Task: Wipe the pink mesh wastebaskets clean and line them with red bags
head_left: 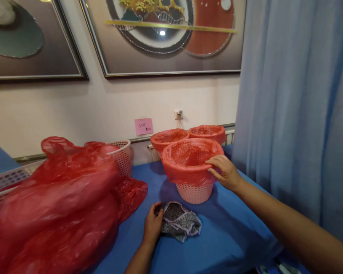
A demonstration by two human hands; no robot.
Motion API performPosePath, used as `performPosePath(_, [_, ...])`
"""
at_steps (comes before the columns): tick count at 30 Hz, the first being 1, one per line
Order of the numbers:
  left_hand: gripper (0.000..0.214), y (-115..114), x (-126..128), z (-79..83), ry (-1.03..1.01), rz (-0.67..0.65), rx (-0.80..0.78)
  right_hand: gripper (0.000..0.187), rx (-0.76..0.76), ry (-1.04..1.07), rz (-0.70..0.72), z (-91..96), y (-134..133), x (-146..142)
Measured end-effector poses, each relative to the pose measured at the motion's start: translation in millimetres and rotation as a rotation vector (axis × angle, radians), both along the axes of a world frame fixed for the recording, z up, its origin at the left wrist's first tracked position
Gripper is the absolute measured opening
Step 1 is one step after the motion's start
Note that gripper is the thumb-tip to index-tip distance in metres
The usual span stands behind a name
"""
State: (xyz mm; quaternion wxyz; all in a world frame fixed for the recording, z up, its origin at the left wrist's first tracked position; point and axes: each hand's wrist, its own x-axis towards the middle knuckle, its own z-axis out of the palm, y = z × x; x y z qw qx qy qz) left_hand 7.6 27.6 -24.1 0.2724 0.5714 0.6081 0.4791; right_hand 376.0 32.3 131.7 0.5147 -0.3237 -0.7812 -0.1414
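Observation:
A pink perforated plastic basket (194, 193) stands upright on the blue-covered surface, with a red plastic bag (185, 173) lining it and folded over its rim. My right hand (224, 171) pinches the near right side of that rim, thumb outside and below. Just in front of the basket lies a crumpled grey speckled cloth (182, 222) with a pale edging. My left hand (153, 225) is at the cloth's left edge, its fingers curled in against it; the fingertips are partly hidden.
Two more red-lined baskets (169, 137) stand behind, against the wall rail. A large heap of red plastic bags (65, 205) fills the left, beside a white basket (124, 158). A blue curtain (291, 95) hangs at the right; framed pictures (171, 64) hang above.

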Motion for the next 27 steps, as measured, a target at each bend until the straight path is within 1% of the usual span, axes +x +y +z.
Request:
performPosePath(3, [0.041,-2,3,5.5,-0.008,-0.041,-0.016,0.02,-0.078,-0.045,0.091,4.1,3,-3])
performPosePath(5, [0.039,-5,6,8.7,-0.001,-0.072,-0.02,0.017,-0.106,-0.052,0.088,7.3,4,-4])
performPosePath(7, [0.037,-7,8,11.4,0.009,-0.09,-0.023,0.018,-0.105,-0.033,0.054,11.1,3,-2])
performPosePath(9, [0.037,-9,9,13.9,0.017,-0.105,-0.028,0.023,-0.082,0.009,-0.007,15.9,0,6])
performPosePath(11, [0.037,-10,9,15.9,0.023,-0.123,-0.034,0.025,-0.053,0.063,-0.096,21.6,-5,21])
performPosePath(13, [0.036,-10,9,17.2,0.028,-0.142,-0.041,0.026,-0.012,0.117,-0.206,26.1,-11,43])
performPosePath(15, [0.036,-11,9,17.7,0.029,-0.158,-0.049,0.03,0.035,0.144,-0.323,26.4,-17,69])
performPosePath(18, [0.037,-12,9,18.0,0.026,-0.173,-0.061,0.035,0.084,0.167,-0.499,15.0,-22,110])
performPosePath(21, [0.036,-12,10,18.7,0.031,-0.182,-0.072,0.041,0.072,0.181,-0.629,-6.3,-21,142])
performPosePath(24, [0.032,-13,10,19.7,0.039,-0.193,-0.077,0.045,0.05,0.163,-0.658,-24.3,-16,157])
performPosePath(27, [0.032,-14,10,20.5,0.047,-0.203,-0.081,0.045,0.039,0.127,-0.629,-29.7,-5,155])
